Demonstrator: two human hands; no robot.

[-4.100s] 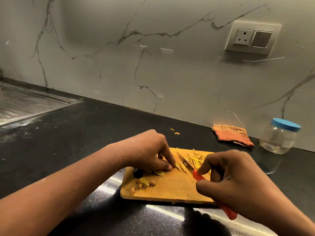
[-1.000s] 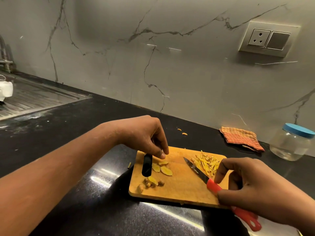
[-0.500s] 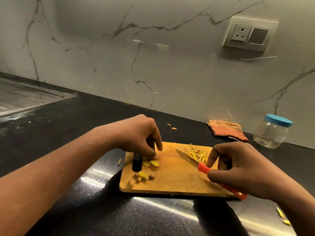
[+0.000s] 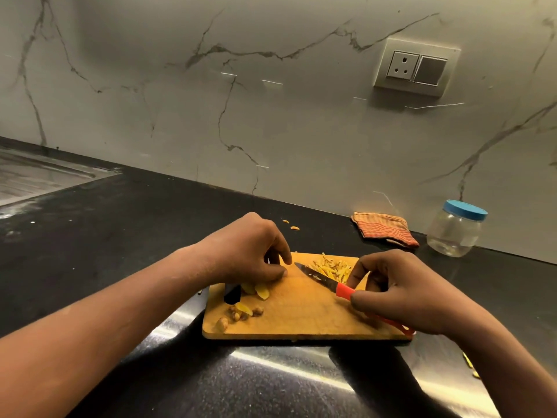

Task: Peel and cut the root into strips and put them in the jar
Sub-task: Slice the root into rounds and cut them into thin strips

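The bare middle of the cutting board (image 4: 301,313) lies open between the left hand (image 4: 250,254) and right hand (image 4: 398,294), its far right blocked by the slanting knife (image 4: 322,279) and strip pile (image 4: 333,267), its left end by slices (image 4: 259,290), with cloth (image 4: 382,229) and lidded jar (image 4: 453,233) beyond its far-right corner.

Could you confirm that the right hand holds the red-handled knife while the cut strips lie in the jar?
Not quite: the head view shows the strips piled on the board, not in the jar; the right hand does hold the knife.
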